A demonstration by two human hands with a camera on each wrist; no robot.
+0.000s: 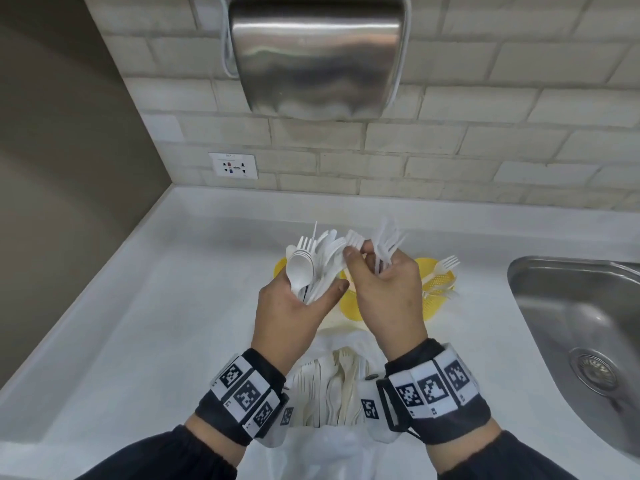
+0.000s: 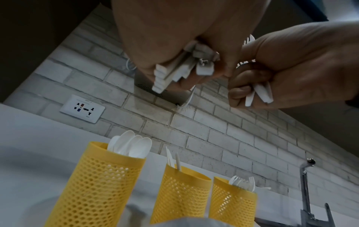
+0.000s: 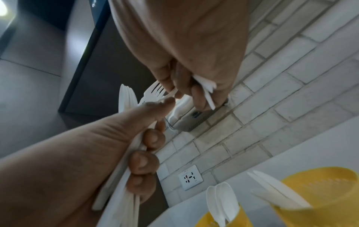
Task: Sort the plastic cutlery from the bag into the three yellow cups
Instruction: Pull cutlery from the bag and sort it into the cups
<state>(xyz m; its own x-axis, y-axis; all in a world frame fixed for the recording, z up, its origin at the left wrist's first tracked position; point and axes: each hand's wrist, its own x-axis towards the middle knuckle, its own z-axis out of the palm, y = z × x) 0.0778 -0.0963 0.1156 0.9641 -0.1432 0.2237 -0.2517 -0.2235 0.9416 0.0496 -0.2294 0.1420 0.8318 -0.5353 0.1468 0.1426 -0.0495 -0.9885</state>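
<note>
A kitchen: steel sink [image 1: 571,306] (with drain), white counter [image 1: 138,306], tiled wall [image 1: 485,150].

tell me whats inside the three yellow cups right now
Left cup holds white spoons, middle cup knives, right cup forks. The mesh walls hide the handles and counts.

Cutlery [image 2: 180,67] in hands (three cups [image 2: 182,195] below)

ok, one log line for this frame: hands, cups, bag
left hand: grips mixed cutlery bundle | right hand: holds forks, pinches another from bundle | cups: spoons, knives, forks | bag: cutlery left
</note>
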